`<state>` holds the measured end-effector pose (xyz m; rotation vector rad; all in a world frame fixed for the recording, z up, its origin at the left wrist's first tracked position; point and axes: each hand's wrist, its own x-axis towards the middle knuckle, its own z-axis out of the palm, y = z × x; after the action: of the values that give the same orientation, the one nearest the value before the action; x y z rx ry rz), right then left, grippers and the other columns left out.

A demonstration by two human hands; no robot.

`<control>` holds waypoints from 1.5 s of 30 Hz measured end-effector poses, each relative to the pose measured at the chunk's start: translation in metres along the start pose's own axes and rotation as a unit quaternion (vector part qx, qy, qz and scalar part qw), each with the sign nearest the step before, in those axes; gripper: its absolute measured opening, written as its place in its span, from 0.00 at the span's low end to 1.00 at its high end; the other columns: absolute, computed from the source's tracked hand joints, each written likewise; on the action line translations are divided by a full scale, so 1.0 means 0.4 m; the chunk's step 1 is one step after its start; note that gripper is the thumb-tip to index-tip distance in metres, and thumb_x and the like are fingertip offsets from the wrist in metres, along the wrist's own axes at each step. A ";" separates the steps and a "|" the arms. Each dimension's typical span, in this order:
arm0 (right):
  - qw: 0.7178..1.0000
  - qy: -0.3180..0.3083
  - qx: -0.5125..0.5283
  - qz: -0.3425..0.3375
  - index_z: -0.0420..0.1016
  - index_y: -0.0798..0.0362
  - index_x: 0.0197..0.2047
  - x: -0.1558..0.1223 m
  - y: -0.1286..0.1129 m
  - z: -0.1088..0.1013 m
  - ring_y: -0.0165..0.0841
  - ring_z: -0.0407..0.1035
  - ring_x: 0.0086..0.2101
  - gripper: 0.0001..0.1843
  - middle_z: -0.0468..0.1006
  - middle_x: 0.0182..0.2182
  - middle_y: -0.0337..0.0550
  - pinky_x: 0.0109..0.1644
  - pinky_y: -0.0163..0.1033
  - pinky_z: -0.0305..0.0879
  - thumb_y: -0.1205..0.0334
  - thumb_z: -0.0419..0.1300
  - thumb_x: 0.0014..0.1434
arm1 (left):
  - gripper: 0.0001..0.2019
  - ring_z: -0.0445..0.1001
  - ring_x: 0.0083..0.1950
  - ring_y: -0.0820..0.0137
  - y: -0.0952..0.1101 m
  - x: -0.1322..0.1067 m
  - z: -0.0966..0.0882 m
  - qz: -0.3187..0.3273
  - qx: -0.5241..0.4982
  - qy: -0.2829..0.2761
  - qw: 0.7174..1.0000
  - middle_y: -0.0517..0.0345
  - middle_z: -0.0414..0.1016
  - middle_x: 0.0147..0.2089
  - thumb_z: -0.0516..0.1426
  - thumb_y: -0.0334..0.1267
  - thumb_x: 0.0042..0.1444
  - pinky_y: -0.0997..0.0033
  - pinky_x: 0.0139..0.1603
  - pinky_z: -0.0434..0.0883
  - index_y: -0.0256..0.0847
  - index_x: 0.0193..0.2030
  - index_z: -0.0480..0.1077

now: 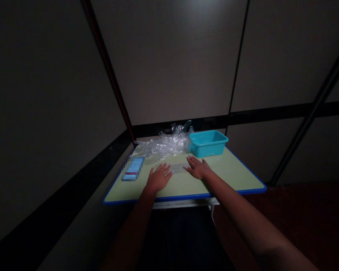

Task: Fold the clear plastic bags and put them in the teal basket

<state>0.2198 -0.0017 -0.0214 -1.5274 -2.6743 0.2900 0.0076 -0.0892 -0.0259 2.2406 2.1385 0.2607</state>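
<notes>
My left hand (159, 177) lies palm down near the middle of the pale yellow table (237, 177), fingers spread. To its right, my right hand (198, 168) is also palm down, with the fingers stretched out and the thumb apart. Between the two hands a flat, see-through greyish sheet (179, 168) lies on the tabletop, perhaps a plastic bag; whether the fingertips press on it I cannot tell. Behind the hands spreads a heap of crumpled clear plastic (165, 145). A turquoise plastic basin (210, 150) stands just beyond my right hand.
A blurred-out phone-like object (133, 169) lies at the table's left side. Blue edging (186, 197) runs around the tabletop. Panelled walls (172, 67) with dark strips rise behind and to the left. Dark red floor (305, 214) shows at the right.
</notes>
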 end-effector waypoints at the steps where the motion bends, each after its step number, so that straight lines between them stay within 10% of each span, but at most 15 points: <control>1: 1.000 0.001 0.001 0.000 0.35 0.54 0.68 -0.001 0.000 -0.001 0.37 0.31 0.65 0.39 0.36 0.67 0.44 0.63 0.58 0.31 0.40 0.32 0.61 | 0.28 0.46 0.69 0.60 -0.003 0.002 0.004 -0.040 0.006 0.010 0.999 0.55 0.48 0.68 0.37 0.55 0.61 0.42 0.63 0.45 0.49 0.64 0.53; 6: 1.000 0.002 0.003 0.001 0.35 0.53 0.68 -0.007 -0.005 -0.002 0.37 0.31 0.65 0.37 0.36 0.67 0.45 0.63 0.58 0.31 0.41 0.33 0.62 | 0.34 0.45 0.68 0.54 -0.009 0.003 0.014 -0.171 0.033 0.068 0.982 0.35 0.51 0.66 0.37 0.56 0.60 0.43 0.62 0.48 0.32 0.63 0.57; 14: 0.989 0.120 -0.022 -0.087 0.42 0.50 0.68 -0.022 0.002 -0.030 0.44 0.33 0.64 0.36 0.37 0.67 0.46 0.60 0.63 0.20 0.41 0.38 0.61 | 0.28 0.46 0.68 0.54 -0.018 -0.001 0.012 -0.134 0.024 0.117 0.984 0.39 0.50 0.67 0.43 0.52 0.60 0.42 0.61 0.50 0.37 0.60 0.60; 18: 0.974 0.139 0.003 -0.177 0.54 0.51 0.64 0.021 0.000 -0.103 0.44 0.51 0.60 0.31 0.55 0.63 0.49 0.62 0.56 0.40 0.48 0.46 0.61 | 0.20 0.60 0.60 0.57 -0.041 0.047 -0.032 -0.055 0.003 0.172 0.984 0.44 0.66 0.57 0.49 0.47 0.58 0.55 0.58 0.59 0.38 0.52 0.66; 22: 0.963 0.162 0.083 -0.200 0.70 0.56 0.52 0.083 -0.032 -0.135 0.37 0.70 0.40 0.21 0.76 0.43 0.51 0.43 0.39 0.62 0.56 0.47 0.62 | 0.13 0.69 0.42 0.63 -0.059 0.147 -0.084 0.019 -0.064 0.203 0.977 0.50 0.72 0.38 0.48 0.43 0.58 0.64 0.45 0.66 0.38 0.38 0.69; 27: 0.952 0.142 0.116 -0.244 0.75 0.55 0.34 0.100 -0.045 -0.086 0.30 0.67 0.29 0.12 0.77 0.30 0.45 0.32 0.33 0.57 0.59 0.52 0.60 | 0.12 0.69 0.37 0.67 -0.085 0.222 -0.074 0.088 -0.150 0.185 0.967 0.55 0.69 0.35 0.46 0.40 0.59 0.68 0.39 0.66 0.39 0.37 0.67; 45: 0.958 0.094 0.153 -0.225 0.74 0.57 0.33 0.088 -0.005 -0.058 0.30 0.65 0.27 0.12 0.75 0.27 0.43 0.30 0.33 0.54 0.58 0.53 0.59 | 0.10 0.67 0.46 0.63 -0.173 0.182 -0.055 0.059 -0.100 0.049 0.992 0.54 0.68 0.42 0.58 0.43 0.50 0.66 0.47 0.64 0.40 0.35 0.68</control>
<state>0.2032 0.0306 0.0001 -0.7918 -2.5764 0.4765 -0.0610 -0.0151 -0.0068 2.2835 1.9260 0.5716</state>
